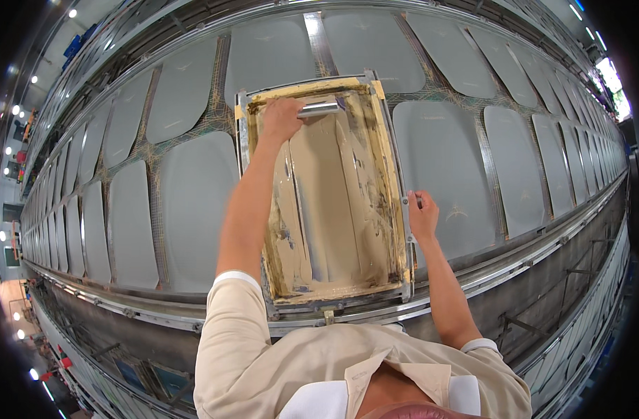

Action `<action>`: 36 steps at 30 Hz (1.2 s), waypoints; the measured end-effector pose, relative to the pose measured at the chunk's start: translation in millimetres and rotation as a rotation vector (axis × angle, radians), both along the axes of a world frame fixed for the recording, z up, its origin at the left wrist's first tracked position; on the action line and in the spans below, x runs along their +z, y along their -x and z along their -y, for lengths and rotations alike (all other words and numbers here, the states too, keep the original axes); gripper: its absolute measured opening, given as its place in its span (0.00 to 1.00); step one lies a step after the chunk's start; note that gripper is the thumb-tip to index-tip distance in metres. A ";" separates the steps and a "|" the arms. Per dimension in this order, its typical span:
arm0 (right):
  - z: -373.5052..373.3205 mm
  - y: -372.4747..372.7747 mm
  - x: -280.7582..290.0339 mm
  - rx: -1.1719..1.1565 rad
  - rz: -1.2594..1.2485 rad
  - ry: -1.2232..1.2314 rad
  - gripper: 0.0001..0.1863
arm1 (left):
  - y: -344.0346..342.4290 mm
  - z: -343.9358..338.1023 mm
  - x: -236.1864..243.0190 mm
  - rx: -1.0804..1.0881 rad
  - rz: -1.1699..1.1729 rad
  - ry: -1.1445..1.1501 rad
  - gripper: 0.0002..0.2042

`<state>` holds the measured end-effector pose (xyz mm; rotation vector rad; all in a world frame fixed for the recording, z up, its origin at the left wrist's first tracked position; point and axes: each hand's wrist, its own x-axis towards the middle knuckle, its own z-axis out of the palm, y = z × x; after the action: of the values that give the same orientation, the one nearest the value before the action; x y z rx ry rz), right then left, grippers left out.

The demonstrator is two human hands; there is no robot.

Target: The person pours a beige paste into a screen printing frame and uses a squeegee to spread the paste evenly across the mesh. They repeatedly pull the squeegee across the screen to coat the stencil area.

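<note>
My left hand [283, 120] is closed round one end of a squeegee [321, 109] with a silvery metal bar. It rests across the far end of a printing screen [319, 188] coated with wet beige ink. Paler streaks and ridges of ink run lengthwise down the mesh. The screen's frame [404, 269] has yellowed, ink-stained inner edges. At the frame's right side my right hand [422, 216] has its fingers curled round a small handle, which is mostly hidden by the fingers. Grey rounded panels [441, 167] lie beside and beyond the screen.
The panels lie in two long rows on a table stained with ink lines [148, 150]. A metal rail [501, 269] runs along the table's near edge, close to my body. Further racks or tables stand behind me and beyond the far side.
</note>
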<state>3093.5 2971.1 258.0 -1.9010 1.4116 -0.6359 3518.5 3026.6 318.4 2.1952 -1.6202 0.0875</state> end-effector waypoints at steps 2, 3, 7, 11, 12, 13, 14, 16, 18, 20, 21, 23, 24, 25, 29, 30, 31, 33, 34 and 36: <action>1.3 1.5 -4.9 0.034 -0.003 0.026 0.17 | 22.1 -18.5 -1.3 -0.003 0.001 0.044 0.05; -2.5 0.0 -0.8 0.039 0.006 0.020 0.17 | 34.2 -34.9 -10.7 -0.009 0.006 0.076 0.05; 12.0 2.3 -12.2 0.091 0.001 0.143 0.18 | 124.8 -110.4 -20.7 -0.057 0.009 0.126 0.10; 8.1 -7.2 14.0 0.196 -0.041 0.037 0.17 | 249.4 -243.9 -62.7 0.021 0.025 0.036 0.11; 14.7 3.5 -0.3 0.234 0.019 -0.032 0.16 | 286.9 -275.5 -68.9 0.045 0.031 -0.003 0.10; 31.0 27.4 -41.1 0.123 0.074 0.138 0.20 | 305.2 -270.6 -2.8 -0.108 -0.067 -0.583 0.17; 49.6 -2.6 -91.3 0.115 0.345 0.216 0.18 | 331.5 -305.4 -95.5 0.127 -0.156 -0.244 0.16; 57.1 17.2 -27.9 0.193 0.180 0.051 0.14 | 345.8 -300.3 -49.0 0.041 -0.029 -0.114 0.13; 53.1 -8.8 -13.9 0.203 0.174 0.194 0.13 | 342.7 -303.7 -50.4 0.103 -0.107 -0.028 0.15; 36.6 -44.0 21.1 0.228 0.171 0.334 0.12 | 328.5 -311.1 -22.7 0.215 -0.064 -0.099 0.16; 22.6 -51.1 31.5 0.260 0.128 0.262 0.12 | 321.3 -319.8 -12.9 0.243 -0.066 -0.088 0.15; -17.3 -84.5 46.8 0.305 0.071 0.136 0.13 | 287.2 -343.8 -1.5 0.304 -0.050 -0.113 0.13; -33.3 -92.4 36.9 0.295 0.121 0.186 0.13 | 271.3 -354.8 -1.5 0.335 -0.050 -0.146 0.12; -51.8 -104.6 20.1 0.290 0.180 0.233 0.14 | 257.4 -366.7 -3.5 0.372 -0.042 -0.180 0.12; -151.0 -166.7 7.5 0.235 0.297 0.114 0.14 | 193.1 -439.0 -11.1 0.452 0.017 -0.260 0.08; -169.7 -178.8 4.1 0.234 0.315 0.102 0.14 | 178.4 -454.4 -9.7 0.453 0.033 -0.283 0.07; -185.3 -188.4 -1.5 0.232 0.333 0.091 0.14 | 164.7 -472.1 -8.2 0.453 0.049 -0.307 0.06; -210.9 -208.6 -9.8 0.218 0.316 0.087 0.14 | 141.1 -499.8 -12.1 0.459 0.077 -0.290 0.05; -220.5 -214.1 -14.7 0.212 0.276 0.090 0.14 | 131.8 -508.2 -18.4 0.460 0.091 -0.271 0.05; -218.8 -230.9 -11.1 0.203 0.266 0.149 0.13 | 114.2 -513.1 -22.3 0.410 0.076 -0.226 0.04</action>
<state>3324.4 3189.9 246.8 -1.9579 1.0145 -0.8769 3404.3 3539.8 296.2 2.7021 -1.2430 0.1091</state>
